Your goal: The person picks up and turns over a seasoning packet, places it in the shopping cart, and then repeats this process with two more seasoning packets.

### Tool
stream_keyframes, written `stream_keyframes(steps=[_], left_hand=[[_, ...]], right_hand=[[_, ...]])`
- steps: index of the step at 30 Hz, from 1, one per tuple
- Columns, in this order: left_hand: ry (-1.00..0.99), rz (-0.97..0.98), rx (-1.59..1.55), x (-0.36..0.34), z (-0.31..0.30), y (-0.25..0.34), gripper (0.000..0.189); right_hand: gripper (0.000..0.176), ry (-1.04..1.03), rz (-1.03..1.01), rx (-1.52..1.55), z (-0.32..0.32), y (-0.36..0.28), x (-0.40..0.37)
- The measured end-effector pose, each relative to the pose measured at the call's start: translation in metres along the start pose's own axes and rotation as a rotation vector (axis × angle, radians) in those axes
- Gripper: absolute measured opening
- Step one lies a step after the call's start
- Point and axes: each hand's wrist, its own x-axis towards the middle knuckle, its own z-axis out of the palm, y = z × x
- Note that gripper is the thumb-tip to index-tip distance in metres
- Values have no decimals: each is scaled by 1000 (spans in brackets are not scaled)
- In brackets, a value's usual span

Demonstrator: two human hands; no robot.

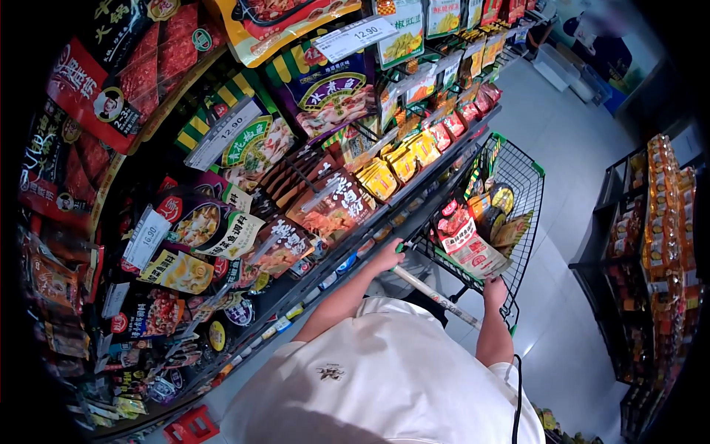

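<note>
A shopping cart [538, 181] of dark wire with green corners stands in front of me. My left hand [388, 257] is wrapped round the left end of its pale handle bar [436, 296]. My right hand [495, 291] is closed on the lower end of a red and white food packet [462, 240], holding it over the near part of the basket. Deeper in the cart lie a round item with a yellow and black top [502, 197] and a brownish-green packet [512, 231]. The packet hides part of the basket floor.
To my left runs a shelf full of bagged seasonings and foods [325, 96] with price tags [355, 38]. Another stocked rack [658, 222] stands on the right. Pale floor [547, 111] lies between them. Plastic bins [566, 74] stand at the far end, and a red crate [191, 427] is lower left.
</note>
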Motion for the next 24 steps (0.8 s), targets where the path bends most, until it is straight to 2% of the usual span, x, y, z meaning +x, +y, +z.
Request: stream_keyframes(steps=[4,6,12,13,17,20,24], left_hand=[[6,-6,-165,15,5,-4,54],[-42,-44,-152,25,2,-2,57],[-25,-6,-110,40,3,10,39],[-8,-62,-164,35,6,22,34],[-18,-90,-173,37,7,44,33],[-22,-69,-217,50,7,30,45],[-9,-86,-207,44,11,63,43]], right_hand=[[35,-3,20,5,-6,-2,10],[36,-26,39,-9,-8,-4,17],[38,-23,5,21,-11,-8,35],[35,8,-51,-6,-11,-5,37],[38,-6,20,24,-10,-8,50],[37,-32,23,30,-17,-10,55],[36,-41,-3,47,-17,-11,68]])
